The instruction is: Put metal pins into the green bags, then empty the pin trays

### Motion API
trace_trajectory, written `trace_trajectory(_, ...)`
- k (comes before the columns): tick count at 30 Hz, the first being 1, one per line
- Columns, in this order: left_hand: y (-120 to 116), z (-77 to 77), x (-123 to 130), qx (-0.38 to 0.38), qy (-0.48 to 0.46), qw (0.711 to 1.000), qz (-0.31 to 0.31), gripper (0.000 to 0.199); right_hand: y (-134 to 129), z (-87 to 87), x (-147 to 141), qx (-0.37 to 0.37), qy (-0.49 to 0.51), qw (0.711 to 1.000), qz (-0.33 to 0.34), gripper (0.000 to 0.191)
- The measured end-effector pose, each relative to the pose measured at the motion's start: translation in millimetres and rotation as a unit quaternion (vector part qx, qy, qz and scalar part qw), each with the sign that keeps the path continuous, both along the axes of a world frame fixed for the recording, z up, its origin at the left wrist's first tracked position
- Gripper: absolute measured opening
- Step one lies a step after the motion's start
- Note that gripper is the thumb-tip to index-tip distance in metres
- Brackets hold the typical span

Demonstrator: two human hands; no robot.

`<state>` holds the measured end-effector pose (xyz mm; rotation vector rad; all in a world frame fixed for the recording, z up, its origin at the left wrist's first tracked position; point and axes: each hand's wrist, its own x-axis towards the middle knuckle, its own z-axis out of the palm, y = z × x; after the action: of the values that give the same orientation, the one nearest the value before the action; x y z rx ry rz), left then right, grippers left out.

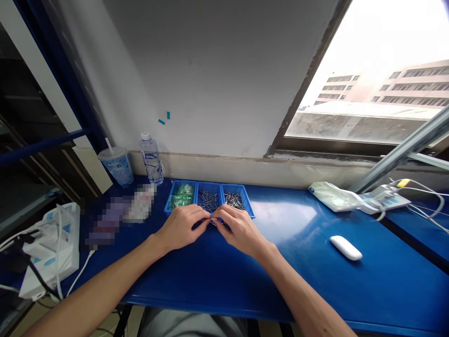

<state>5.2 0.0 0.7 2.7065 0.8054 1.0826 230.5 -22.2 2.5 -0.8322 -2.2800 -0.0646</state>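
Note:
Over the blue table (196,276), my left hand (183,227) and my right hand (240,229) meet fingertip to fingertip. Each pinches at a small thin metallic piece (213,219) between them, too small to make out fully. Just behind the hands stand three blue bins side by side. Green pieces and clear bits lie in the left bin (167,199). The middle bin (209,186) holds dark metal screw-like pieces, and similar small metal pieces fill the right bin (249,206). My fingers partly hide the bins' front edges.
A lidded cup (119,167) and a clear bottle (151,160) stand back left, near a blurred-out item (112,220). Power strips with cables lie far left (66,248) and far right (389,200). A white case (346,247) and a plastic packet (333,196) are on the right.

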Motion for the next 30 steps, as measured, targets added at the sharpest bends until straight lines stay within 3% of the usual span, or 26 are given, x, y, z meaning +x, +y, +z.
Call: trace_trajectory(30,0.1,2.3,-0.9,-0.007,0.005,1.0,0.017,0.014,0.9,0.8,0.9,-0.017,0.004,1.0,-0.018,0.015)
